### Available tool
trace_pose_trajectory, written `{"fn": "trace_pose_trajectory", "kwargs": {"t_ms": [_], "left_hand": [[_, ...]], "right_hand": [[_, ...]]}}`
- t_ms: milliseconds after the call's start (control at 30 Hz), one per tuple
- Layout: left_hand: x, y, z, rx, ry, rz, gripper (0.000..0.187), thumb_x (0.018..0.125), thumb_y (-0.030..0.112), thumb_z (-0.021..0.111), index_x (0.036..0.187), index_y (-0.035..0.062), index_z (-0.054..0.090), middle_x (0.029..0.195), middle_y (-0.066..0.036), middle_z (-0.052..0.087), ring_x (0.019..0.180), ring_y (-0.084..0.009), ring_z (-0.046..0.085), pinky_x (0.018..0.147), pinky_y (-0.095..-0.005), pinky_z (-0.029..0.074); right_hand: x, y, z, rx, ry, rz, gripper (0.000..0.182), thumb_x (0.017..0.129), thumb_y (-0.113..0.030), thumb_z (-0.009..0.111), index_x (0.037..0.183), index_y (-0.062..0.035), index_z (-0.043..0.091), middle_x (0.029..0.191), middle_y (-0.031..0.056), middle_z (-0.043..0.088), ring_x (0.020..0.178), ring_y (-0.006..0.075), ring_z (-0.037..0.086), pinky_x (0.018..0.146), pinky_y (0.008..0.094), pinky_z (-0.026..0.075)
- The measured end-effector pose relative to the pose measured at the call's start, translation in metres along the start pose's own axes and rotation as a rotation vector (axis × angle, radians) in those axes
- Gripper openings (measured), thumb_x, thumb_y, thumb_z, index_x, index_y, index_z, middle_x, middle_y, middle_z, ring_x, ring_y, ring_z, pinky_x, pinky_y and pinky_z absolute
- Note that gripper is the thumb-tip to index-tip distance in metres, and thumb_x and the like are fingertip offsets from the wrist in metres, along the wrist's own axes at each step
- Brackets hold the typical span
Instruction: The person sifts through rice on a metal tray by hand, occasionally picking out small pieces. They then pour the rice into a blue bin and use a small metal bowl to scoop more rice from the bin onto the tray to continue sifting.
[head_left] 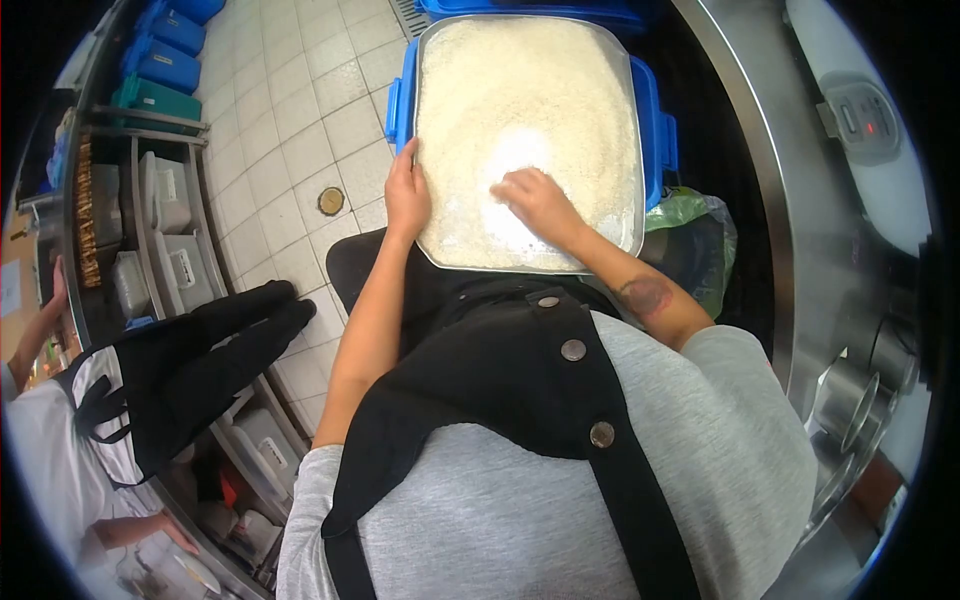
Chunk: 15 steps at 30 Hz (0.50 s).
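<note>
A large square tray with rounded corners is filled with pale, fine grains, like rice; a bright glare covers their middle. It rests on a blue lidded container in front of me. My left hand is closed around the tray's left rim. My right hand is over the grains near the tray's front, its fingers curled together and pointing left. What lies between those fingertips, if anything, is hidden.
Right of me runs a steel counter with metal pots. A green plastic bag lies beside the container. On the left, a co-worker in a black apron stands at shelves holding white bins. Blue bins stand farther back.
</note>
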<state>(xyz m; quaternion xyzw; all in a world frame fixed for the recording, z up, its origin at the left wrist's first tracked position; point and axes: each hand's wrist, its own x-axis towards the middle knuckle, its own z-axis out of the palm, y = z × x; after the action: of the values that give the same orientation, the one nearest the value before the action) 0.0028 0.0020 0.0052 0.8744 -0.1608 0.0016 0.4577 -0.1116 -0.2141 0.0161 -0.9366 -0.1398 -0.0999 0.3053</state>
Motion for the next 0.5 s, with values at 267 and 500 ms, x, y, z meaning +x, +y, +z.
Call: {"fn": "trace_pose_trajectory", "kwargs": {"t_ms": [267,500], "left_hand": [[-0.002,-0.003,-0.003,0.002,-0.005,0.003,0.040,0.092,0.003,0.045,0.132,0.0021,0.050,0.127,-0.023,0.057,0.118,-0.0377,0.055,0.101,-0.0406,0.042],[-0.004,-0.001,-0.003,-0.015,-0.008,-0.006,0.041,0.092,0.002,0.045,0.132,0.0021,0.050,0.127,-0.023,0.056,0.118,-0.0377,0.055,0.100,-0.0408,0.043]], "right_hand": [[0.019,-0.004,-0.068,0.314,0.168,0.494,0.038,0.076,0.009,0.058,0.110,-0.0033,0.067,0.103,0.0133,0.070,0.101,0.0285,0.066,0.091,0.0342,0.051],[0.031,-0.029,-0.114,0.519,0.234,0.411,0.037,0.089,0.005,0.050,0.124,-0.0029,0.060,0.116,0.0154,0.067,0.114,0.0237,0.062,0.100,0.0338,0.045]]}}
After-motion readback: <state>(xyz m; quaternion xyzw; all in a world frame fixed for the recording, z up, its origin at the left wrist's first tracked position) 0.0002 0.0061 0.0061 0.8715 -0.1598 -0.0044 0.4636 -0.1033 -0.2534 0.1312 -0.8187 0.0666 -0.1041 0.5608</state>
